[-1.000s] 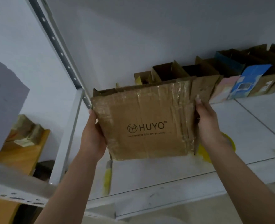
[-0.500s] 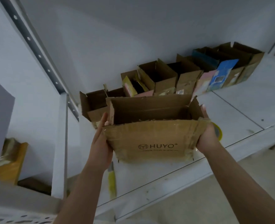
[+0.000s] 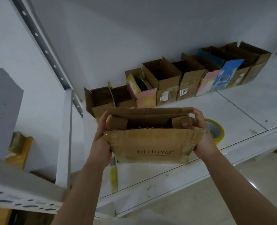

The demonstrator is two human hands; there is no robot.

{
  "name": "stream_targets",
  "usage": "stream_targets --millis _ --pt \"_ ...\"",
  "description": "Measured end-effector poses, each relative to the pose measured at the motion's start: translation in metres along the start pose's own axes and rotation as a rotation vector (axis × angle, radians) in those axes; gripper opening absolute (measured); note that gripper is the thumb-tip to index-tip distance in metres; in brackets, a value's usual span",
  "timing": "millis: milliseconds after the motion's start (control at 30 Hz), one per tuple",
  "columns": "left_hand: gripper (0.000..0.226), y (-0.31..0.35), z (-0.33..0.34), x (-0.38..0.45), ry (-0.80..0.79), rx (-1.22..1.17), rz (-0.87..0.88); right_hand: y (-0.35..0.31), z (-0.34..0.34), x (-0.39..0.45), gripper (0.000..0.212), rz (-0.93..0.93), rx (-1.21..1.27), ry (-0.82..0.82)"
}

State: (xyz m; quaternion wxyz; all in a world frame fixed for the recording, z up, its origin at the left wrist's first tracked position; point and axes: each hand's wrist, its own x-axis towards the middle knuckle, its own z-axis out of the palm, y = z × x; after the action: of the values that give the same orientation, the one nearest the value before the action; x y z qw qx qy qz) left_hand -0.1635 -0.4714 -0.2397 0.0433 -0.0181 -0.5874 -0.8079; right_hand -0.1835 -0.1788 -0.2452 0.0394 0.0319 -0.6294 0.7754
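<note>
A brown cardboard box [image 3: 150,143] printed HUYO, wrapped in clear tape, is held above the white shelf [image 3: 175,169] with its open top facing up. My left hand [image 3: 102,143] grips its left side, fingers up along the wall. On the right side my right hand [image 3: 201,135] grips it, fingers curled over the rim and inner flap. The inside looks dark and its contents cannot be told.
A row of several open cardboard boxes [image 3: 167,82] stands along the back wall. A roll of yellow tape [image 3: 215,130] lies right of my right hand. A yellow knife-like tool [image 3: 113,177] lies under the box. A perforated steel upright [image 3: 41,46] rises at left.
The box has tipped from its face toward me to open top up, and has come lower and closer. My right fingers have curled over the rim.
</note>
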Motion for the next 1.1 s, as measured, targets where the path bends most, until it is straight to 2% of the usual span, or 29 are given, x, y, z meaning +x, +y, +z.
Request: stream_targets --millis 100,167,233,300,333,400,500,533,633,700,767,800,867,900,933,1033,1100 --pt "0.037 0.004 0.003 -0.003 0.012 0.014 -0.009 -0.001 0.003 -0.001 0.031 -0.049 0.054 -0.008" --pt "0.029 0.009 0.002 -0.005 0.021 -0.034 -0.026 -0.001 0.006 0.000 0.032 -0.058 0.067 0.014" --pt "0.053 0.013 -0.002 -0.007 0.026 -0.053 -0.011 -0.001 0.007 0.000 0.036 -0.048 0.084 0.047" --pt "0.076 0.017 0.002 -0.009 0.001 0.045 0.022 -0.001 0.008 0.000 0.031 -0.035 0.081 0.060" --pt "0.072 0.017 0.005 -0.010 0.018 0.127 0.019 -0.001 0.008 0.000 0.030 -0.022 0.077 0.064" --pt "0.048 0.014 0.010 -0.012 0.073 0.248 0.024 -0.004 0.006 0.000 0.034 0.006 0.062 0.074" --pt "0.025 0.011 0.015 -0.013 0.121 0.252 0.017 -0.008 0.000 -0.001 0.057 0.017 -0.007 0.031" --pt "0.022 0.014 0.018 -0.013 0.136 0.279 0.002 -0.009 0.000 -0.003 0.058 0.026 -0.074 -0.002" --pt "0.028 0.024 0.028 -0.010 0.198 0.600 0.028 -0.011 0.000 -0.005 0.020 0.016 -0.256 -0.039" --pt "0.039 0.034 0.034 -0.006 0.218 0.910 0.164 -0.013 0.000 -0.004 0.026 0.035 -0.249 -0.051" --pt "0.049 0.040 0.043 0.000 0.171 1.145 0.261 -0.017 -0.001 -0.005 0.030 0.044 -0.248 -0.078" --pt "0.055 0.041 0.048 0.002 0.113 1.260 0.229 -0.019 -0.001 -0.005 0.027 0.042 -0.269 -0.093" --pt "0.069 0.037 0.055 0.004 -0.045 1.523 0.044 -0.020 -0.006 -0.008 0.023 0.048 -0.339 -0.131" --pt "0.076 0.033 0.056 0.003 -0.096 1.615 -0.032 -0.022 -0.010 -0.010 0.027 0.036 -0.382 -0.149" --pt "0.082 0.031 0.055 0.003 -0.110 1.652 -0.067 -0.023 -0.015 -0.010 0.034 0.022 -0.406 -0.148" --pt "0.086 0.030 0.055 0.003 -0.098 1.638 -0.082 -0.023 -0.043 0.000 0.035 0.039 -0.465 0.033" --pt "0.085 0.030 0.055 0.004 -0.090 1.647 -0.092 -0.020 -0.061 0.008 0.038 0.101 -0.763 0.059"
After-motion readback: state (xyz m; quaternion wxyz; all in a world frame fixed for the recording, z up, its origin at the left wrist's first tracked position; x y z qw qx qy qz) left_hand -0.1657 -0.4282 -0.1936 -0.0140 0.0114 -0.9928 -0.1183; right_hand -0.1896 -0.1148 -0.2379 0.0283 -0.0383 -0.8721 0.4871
